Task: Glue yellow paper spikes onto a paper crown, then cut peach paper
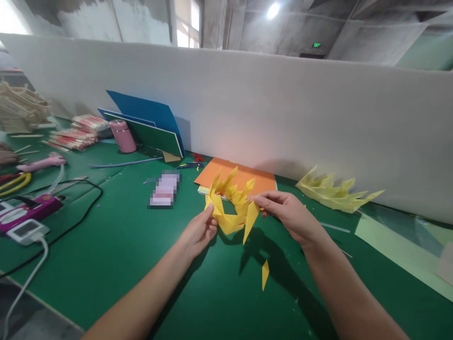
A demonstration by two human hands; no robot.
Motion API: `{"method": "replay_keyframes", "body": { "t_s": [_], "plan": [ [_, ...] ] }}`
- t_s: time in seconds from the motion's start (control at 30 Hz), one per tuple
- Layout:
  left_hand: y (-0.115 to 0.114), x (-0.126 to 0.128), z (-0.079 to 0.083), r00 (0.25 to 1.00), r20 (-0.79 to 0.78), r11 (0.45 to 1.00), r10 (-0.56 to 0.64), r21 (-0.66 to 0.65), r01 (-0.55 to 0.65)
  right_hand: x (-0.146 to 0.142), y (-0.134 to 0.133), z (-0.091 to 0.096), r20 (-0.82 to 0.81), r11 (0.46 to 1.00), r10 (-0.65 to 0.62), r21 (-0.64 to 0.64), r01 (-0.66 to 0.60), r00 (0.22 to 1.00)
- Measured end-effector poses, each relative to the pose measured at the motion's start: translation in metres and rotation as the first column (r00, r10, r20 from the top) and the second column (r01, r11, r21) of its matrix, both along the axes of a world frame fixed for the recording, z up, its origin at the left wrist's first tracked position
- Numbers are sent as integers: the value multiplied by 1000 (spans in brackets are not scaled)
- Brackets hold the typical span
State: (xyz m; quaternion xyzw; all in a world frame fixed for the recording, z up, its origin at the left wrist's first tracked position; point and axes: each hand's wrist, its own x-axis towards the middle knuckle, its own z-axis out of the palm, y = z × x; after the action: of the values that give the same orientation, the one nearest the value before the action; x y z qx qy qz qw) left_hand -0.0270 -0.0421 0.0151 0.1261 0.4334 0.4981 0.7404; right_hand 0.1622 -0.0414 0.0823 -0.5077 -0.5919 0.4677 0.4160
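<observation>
A ring of folded yellow paper with pointed tips (230, 223) is held above the green table between both hands. My left hand (198, 232) pinches its left side, thumb on the front. At the right, my right hand (283, 210) is closed on a pointed yellow paper piece (251, 217) against the ring; whether that piece is joined to it I cannot tell. One small yellow paper diamond (265, 275) lies on the table below. A paler yellow folded paper strip with points (329, 192) rests by the white partition.
Orange paper (244, 174) lies behind the ring. To the left are a blurred-out phone-like object (164, 190), a pink bottle (123, 137), leaning boards (145, 118), a glue gun (42, 162) and a purple power strip (38, 212) with cables. Pale green sheets (396, 248) lie right.
</observation>
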Motion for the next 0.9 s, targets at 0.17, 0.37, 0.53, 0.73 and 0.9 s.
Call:
{"method": "replay_keyframes", "body": {
  "t_s": [0.17,0.37,0.53,0.73,0.9],
  "plan": [
    [-6,1,-3,999,-5,998,-49,29,49,3,-5,14,-119,986,-103,122,117,988],
    [-18,4,-9,990,-65,987,-127,88,132,-3,9,16,-73,923,-242,290,253,967],
    [-20,5,-13,975,-158,971,-155,160,180,-11,19,1,80,940,-232,273,203,969],
    [-23,7,-14,973,-186,959,-139,222,179,-17,12,-4,230,938,-217,317,138,949],
    [-24,7,-15,980,-167,958,-112,245,151,-20,7,-1,292,945,-200,311,105,935]
  ]
}}
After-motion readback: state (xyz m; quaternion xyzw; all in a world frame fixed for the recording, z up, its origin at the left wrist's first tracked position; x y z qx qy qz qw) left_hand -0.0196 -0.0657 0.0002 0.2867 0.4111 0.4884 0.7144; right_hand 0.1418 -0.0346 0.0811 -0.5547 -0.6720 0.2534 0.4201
